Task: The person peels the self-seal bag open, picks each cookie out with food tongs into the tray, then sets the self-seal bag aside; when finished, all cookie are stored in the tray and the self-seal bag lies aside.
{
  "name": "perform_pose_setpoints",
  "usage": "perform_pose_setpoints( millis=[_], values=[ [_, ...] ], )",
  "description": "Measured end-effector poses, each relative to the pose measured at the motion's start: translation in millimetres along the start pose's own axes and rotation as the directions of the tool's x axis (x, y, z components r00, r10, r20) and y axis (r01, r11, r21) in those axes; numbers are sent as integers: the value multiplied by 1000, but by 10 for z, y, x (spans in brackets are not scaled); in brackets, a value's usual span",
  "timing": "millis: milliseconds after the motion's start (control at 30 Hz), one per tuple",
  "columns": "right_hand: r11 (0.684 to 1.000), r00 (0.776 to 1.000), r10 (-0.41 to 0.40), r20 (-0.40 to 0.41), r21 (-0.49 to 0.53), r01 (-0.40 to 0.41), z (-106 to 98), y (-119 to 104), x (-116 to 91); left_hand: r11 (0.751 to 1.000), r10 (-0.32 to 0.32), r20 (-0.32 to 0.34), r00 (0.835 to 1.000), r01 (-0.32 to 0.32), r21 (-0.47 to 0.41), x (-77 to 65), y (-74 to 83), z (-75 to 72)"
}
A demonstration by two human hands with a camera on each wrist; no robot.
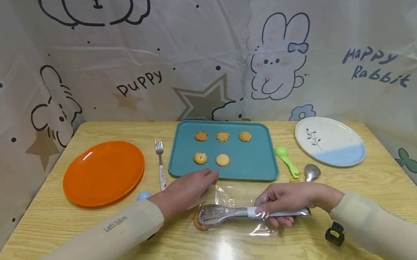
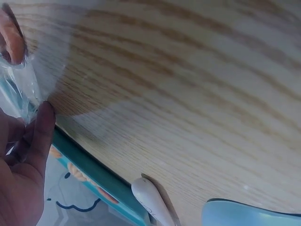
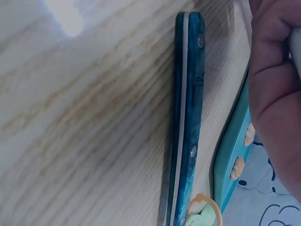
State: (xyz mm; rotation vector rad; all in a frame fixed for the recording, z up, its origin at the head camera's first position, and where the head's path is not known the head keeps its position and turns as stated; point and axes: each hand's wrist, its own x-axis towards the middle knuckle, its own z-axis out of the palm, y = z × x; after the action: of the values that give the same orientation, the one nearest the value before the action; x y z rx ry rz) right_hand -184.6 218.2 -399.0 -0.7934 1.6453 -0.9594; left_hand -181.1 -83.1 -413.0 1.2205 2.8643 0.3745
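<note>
My right hand (image 1: 285,202) holds metal tongs (image 1: 231,212) by their arms, low over the near middle of the table. A round brown cookie (image 1: 198,223) is at the tongs' slotted head, partly hidden by it. Around the tongs spreads a clear plastic bag (image 1: 263,230). The left hand (image 1: 191,189) pinches the bag's far edge between thumb and fingers, beside the tray's near edge; in the left wrist view the fingertips (image 2: 46,110) meet the crinkled film. In the right wrist view, a riveted teal handle (image 3: 190,108) lies below the right hand (image 3: 277,89).
A teal tray (image 1: 257,165) with several cookies (image 1: 222,160) lies beyond the hands. Left are an orange plate (image 1: 102,174), a fork (image 1: 160,160) and a light blue object (image 1: 143,196). Right are a green spoon (image 1: 288,160), a metal spoon (image 1: 312,171), a white-and-blue plate (image 1: 333,140) and a small black object (image 1: 334,234).
</note>
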Motion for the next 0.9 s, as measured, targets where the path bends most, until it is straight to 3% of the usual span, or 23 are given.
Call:
perform_pose_setpoints(
  millis=[200, 400, 600, 800, 900],
  values=[
    [999, 999, -13, -41, -40, 11, -13, 23, -45, 1000, 17, -10, 1000, -17, -2, -3, -10, -10],
    [998, 997, -57, -50, -44, 55, -30, 66, -298, 1000, 11, -8, 1000, -12, -19, -7, -25, 8],
    [998, 994, -58, -90, -6, 58, -71, 156, -818, 1000, 14, -21, 1000, -14, 3, -6, -37, 31],
    [996, 984, 14, -175, 85, 1, -189, 295, -1491, 1000, 10, -7, 1000, -10, -9, -11, -34, 19],
    [996, 972, 20, -234, 88, 1, -290, 350, -1720, 1000, 6, -2, 1000, -6, -14, -6, -31, 12]
  ],
)
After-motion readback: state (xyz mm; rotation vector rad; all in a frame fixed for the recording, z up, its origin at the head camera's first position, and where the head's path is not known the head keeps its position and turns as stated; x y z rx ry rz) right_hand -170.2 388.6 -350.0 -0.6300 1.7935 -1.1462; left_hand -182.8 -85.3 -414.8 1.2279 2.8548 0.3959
